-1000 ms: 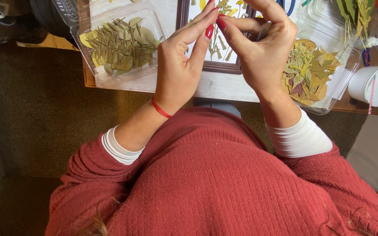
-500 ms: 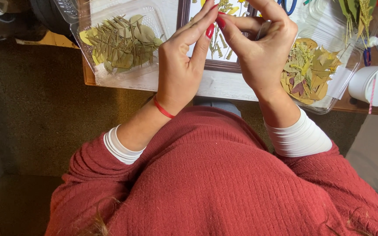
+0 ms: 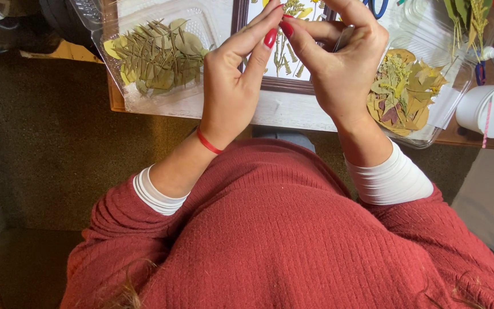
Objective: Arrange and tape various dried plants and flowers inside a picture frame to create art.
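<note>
Your wooden table (image 3: 275, 111) carries a dark picture frame (image 3: 284, 84) of pressed plants. Beside it lie a clear tray of green leaves (image 3: 155, 57), another of mixed leaves (image 3: 404, 91) and a white cup (image 3: 487, 109).

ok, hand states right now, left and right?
Left hand: fingertips pinched together against the right's; anything held is too small to tell.
Right hand: closed on a thin metal tool, likely tweezers.
</note>
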